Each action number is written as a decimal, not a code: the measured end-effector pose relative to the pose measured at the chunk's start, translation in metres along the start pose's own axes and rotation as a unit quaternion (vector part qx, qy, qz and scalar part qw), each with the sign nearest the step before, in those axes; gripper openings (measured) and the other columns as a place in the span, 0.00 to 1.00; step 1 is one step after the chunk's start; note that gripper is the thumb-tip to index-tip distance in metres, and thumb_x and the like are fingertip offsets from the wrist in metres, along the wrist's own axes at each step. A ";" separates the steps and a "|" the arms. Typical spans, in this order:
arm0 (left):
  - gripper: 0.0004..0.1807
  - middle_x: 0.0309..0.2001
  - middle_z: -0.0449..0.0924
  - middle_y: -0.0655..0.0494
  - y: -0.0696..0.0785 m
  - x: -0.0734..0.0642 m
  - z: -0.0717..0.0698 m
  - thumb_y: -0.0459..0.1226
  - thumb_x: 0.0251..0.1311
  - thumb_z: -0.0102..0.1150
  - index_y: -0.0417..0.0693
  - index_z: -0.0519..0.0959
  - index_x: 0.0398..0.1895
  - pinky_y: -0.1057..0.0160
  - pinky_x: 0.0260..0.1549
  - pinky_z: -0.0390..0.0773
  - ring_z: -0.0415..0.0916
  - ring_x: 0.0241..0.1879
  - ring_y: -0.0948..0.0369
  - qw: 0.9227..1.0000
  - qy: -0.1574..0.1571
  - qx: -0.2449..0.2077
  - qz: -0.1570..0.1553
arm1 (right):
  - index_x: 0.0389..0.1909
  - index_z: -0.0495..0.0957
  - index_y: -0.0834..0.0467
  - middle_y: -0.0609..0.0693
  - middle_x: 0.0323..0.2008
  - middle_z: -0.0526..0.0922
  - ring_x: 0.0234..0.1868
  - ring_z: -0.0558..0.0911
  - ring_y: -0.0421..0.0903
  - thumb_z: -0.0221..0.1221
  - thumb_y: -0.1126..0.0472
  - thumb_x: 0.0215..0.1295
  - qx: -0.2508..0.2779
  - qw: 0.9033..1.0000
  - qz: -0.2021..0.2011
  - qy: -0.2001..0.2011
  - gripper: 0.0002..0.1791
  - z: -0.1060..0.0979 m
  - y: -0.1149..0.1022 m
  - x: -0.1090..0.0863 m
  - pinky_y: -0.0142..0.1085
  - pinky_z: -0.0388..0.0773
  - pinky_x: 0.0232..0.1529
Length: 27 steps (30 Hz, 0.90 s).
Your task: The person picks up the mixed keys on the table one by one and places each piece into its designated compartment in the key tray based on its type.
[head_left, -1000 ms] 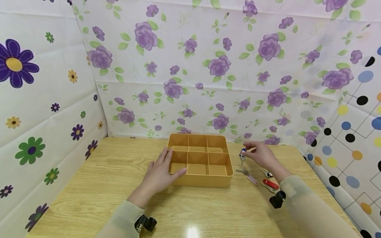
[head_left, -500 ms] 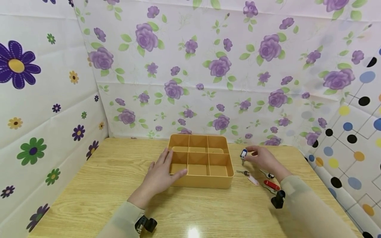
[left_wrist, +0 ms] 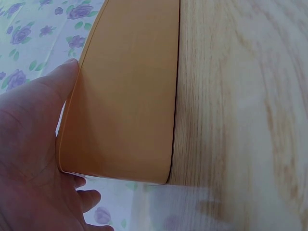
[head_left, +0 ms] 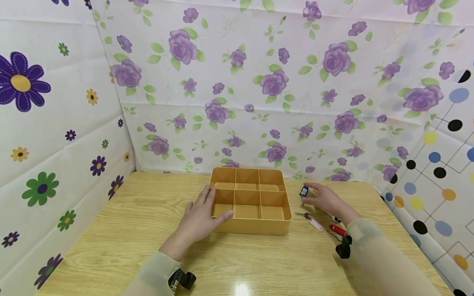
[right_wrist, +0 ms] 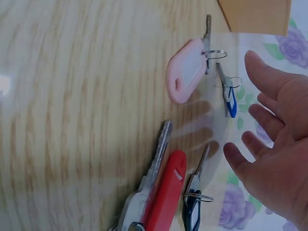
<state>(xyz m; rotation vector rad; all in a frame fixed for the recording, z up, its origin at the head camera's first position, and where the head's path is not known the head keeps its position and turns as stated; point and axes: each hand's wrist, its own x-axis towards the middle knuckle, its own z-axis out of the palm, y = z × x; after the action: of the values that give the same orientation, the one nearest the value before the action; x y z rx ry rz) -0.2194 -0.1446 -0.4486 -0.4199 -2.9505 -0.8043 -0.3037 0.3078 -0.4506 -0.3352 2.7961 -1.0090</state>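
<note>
My left hand (head_left: 198,216) rests on the left front corner of a yellow-orange six-compartment box (head_left: 252,226), fingers straight over its left rim. In the left wrist view the thumb lies along the rim and the other fingers show past the corner. My right hand (head_left: 326,199) hovers right of the box, beside a key with a blue tag (head_left: 304,191). In the right wrist view its fingers are spread apart, and the blue-tagged key (right_wrist: 231,98) lies on the table, not held. Nearer lie keys with a pink tag (right_wrist: 186,72), a red tag (right_wrist: 168,192) and a dark tag (right_wrist: 194,207).
The wooden table (head_left: 140,218) meets a flowered cloth backdrop (head_left: 237,82) behind the box. Patterned cloths also hang at the left (head_left: 74,135) and right (head_left: 437,189). A small black wrist camera (head_left: 344,246) sits close above the red-tagged key.
My right fingers were at the blue-tagged key a second ago and are now a little apart from it, to its right. The left hand and the box have stayed put.
</note>
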 end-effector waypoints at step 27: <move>0.66 0.90 0.36 0.42 -0.001 0.000 0.001 0.81 0.67 0.47 0.49 0.42 0.93 0.23 0.79 0.43 0.47 0.87 0.39 1.000 0.001 0.001 -0.002 | 0.78 0.70 0.73 0.76 0.73 0.73 0.74 0.69 0.78 0.68 0.53 0.79 -0.089 0.990 -0.088 0.059 0.38 0.014 0.024 0.011 0.74 0.66 0.71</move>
<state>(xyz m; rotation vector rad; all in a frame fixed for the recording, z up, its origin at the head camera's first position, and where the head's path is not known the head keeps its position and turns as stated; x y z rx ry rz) -0.2196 -0.1452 -0.4500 -0.4118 -2.9515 -0.8012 -0.3152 0.3148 -0.4771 -0.5706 3.0154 -0.8369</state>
